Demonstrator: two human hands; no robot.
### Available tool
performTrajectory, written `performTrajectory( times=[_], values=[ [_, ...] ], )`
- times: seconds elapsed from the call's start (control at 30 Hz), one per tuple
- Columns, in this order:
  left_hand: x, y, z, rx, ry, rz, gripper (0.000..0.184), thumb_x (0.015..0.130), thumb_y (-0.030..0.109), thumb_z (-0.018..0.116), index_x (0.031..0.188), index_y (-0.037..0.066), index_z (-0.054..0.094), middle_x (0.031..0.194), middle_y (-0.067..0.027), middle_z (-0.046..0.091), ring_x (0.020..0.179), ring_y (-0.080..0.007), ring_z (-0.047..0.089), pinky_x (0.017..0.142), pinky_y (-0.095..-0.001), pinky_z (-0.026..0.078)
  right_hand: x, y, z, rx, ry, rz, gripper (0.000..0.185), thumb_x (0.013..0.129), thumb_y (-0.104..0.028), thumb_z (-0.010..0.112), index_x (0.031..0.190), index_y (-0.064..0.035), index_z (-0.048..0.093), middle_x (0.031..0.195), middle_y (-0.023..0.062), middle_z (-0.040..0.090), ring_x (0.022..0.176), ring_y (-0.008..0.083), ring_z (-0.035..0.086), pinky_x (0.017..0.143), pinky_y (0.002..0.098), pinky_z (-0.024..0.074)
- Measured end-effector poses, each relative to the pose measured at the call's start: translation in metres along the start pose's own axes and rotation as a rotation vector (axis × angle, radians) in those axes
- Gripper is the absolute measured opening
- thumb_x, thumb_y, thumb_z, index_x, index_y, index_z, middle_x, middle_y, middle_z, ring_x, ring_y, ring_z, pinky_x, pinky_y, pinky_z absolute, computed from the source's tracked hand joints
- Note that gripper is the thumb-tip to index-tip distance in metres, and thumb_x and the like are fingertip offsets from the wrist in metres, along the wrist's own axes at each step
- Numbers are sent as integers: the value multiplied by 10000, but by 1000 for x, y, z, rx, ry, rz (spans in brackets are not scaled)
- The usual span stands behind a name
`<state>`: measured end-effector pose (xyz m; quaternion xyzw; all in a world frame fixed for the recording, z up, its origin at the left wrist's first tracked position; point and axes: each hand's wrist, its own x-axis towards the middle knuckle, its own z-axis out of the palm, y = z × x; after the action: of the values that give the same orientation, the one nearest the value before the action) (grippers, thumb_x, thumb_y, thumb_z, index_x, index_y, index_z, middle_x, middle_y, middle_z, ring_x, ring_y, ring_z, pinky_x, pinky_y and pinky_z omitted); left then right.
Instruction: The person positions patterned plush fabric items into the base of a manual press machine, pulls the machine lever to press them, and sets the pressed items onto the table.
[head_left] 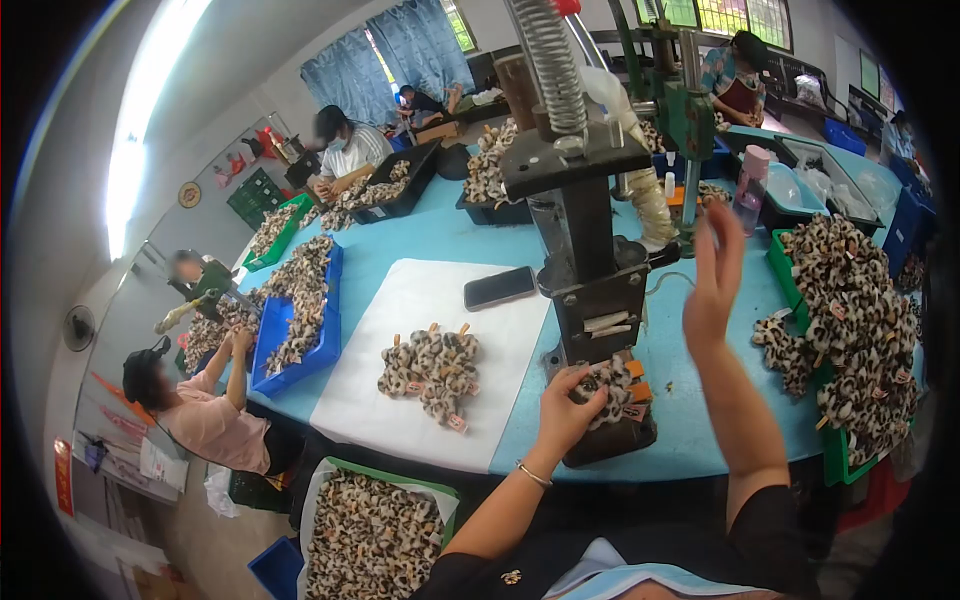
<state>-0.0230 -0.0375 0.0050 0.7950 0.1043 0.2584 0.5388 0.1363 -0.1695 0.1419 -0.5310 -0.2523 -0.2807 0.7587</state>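
My left hand (568, 408), with a bracelet at its wrist, is closed on a small spotted plush piece (607, 388) at the base of a bench press (602, 310). Orange tabs and a small printed label show on the plush. My right hand (715, 280) is raised to the right of the press column, fingers stretched upward and holding nothing that I can see. To the left, several more plush pieces (432, 370) lie in a small pile on a white sheet (365, 405). A dark phone (500, 287) rests on the same sheet.
A green tray (838, 425) heaped with plush stands at the right edge. Below the table on the left is a lined crate (380, 540) of plush. A pink bottle (751, 185) stands at the back right. Blue tray (330, 345) and co-workers are to the left.
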Motion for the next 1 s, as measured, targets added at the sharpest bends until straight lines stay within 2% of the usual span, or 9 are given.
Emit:
performTrajectory(
  times=[0.03, 0.1, 0.17, 0.4, 0.47, 0.6, 0.8, 0.9, 1.0],
  values=[
    [1, 2, -1, 22, -6, -2, 373, 785, 176, 776, 1048, -72, 683, 954, -115, 666, 898, -185, 632, 830, -299, 482, 41, -1, 22, -51, -99, -85, 488, 984, -176, 579, 1407, 8, 419, 1274, 107, 540, 1172, 201, 537, 993, 318, 428],
    [1, 7, -4, 74, -36, -18, 381, 787, 189, 777, 1046, -74, 683, 946, -122, 675, 883, -186, 640, 815, -301, 491, 109, -47, 61, 148, -434, 411, 642, 866, -422, 710, 1330, -11, 542, 1167, 156, 621, 1095, 212, 582, 928, 298, 449],
    [3, 4, -3, 82, -33, -8, 380, 788, 201, 780, 1036, -72, 685, 927, -119, 680, 863, -178, 641, 795, -298, 497, 157, -49, 81, 31, -709, 642, 560, 886, -447, 662, 1297, -70, 608, 1018, 9, 608, 824, 91, 480, 707, 218, 351],
    [-3, -6, -3, 16, -8, -85, 355, 776, 203, 796, 994, -55, 689, 881, -95, 693, 819, -150, 640, 760, -288, 503, 25, -48, 8, 200, -140, -573, 261, 896, -275, 694, 977, -52, 584, 849, 39, 597, 798, 98, 565, 659, 295, 456],
    [9, -1, -1, 18, 2, -44, 347, 779, 200, 794, 995, -51, 691, 890, -99, 698, 824, -156, 647, 762, -291, 506, 7, -79, -17, 658, -502, -358, 404, 876, -438, 711, 820, -106, 488, 757, 29, 562, 733, 95, 551, 626, 264, 440],
    [2, -8, -2, 40, -45, -63, 345, 790, 190, 782, 1014, -54, 688, 954, -119, 705, 865, -171, 657, 785, -300, 508, 61, -86, 28, 330, -253, -24, 429, 962, -482, 574, 1057, -64, 587, 711, -25, 494, 678, 111, 512, 728, 288, 472],
    [-5, -18, -4, 63, 17, 36, 589, 837, 235, 786, 1306, -37, 556, 1027, -100, 672, 888, -146, 639, 791, -266, 493, 125, -39, 68, 359, -498, 564, 448, 1001, -390, 542, 1275, -39, 590, 1038, 37, 622, 888, 134, 597, 828, 281, 458],
    [-18, 8, -27, -81, -51, -145, 559, 872, 234, 757, 1327, -9, 540, 911, -69, 668, 836, -121, 644, 772, -283, 521, 52, -39, 12, 168, -114, 200, 342, 1034, -281, 470, 1236, -22, 568, 1139, 64, 598, 1050, 146, 590, 913, 270, 436],
    [-15, -5, -28, -306, -8, -250, 398, 950, 223, 675, 1245, -28, 586, 825, -17, 625, 728, -63, 569, 679, -229, 498, -74, 52, -54, -102, -316, 480, 295, 985, -157, 520, 1253, -39, 559, 904, -11, 578, 743, 74, 552, 660, 223, 454]
  ],
)
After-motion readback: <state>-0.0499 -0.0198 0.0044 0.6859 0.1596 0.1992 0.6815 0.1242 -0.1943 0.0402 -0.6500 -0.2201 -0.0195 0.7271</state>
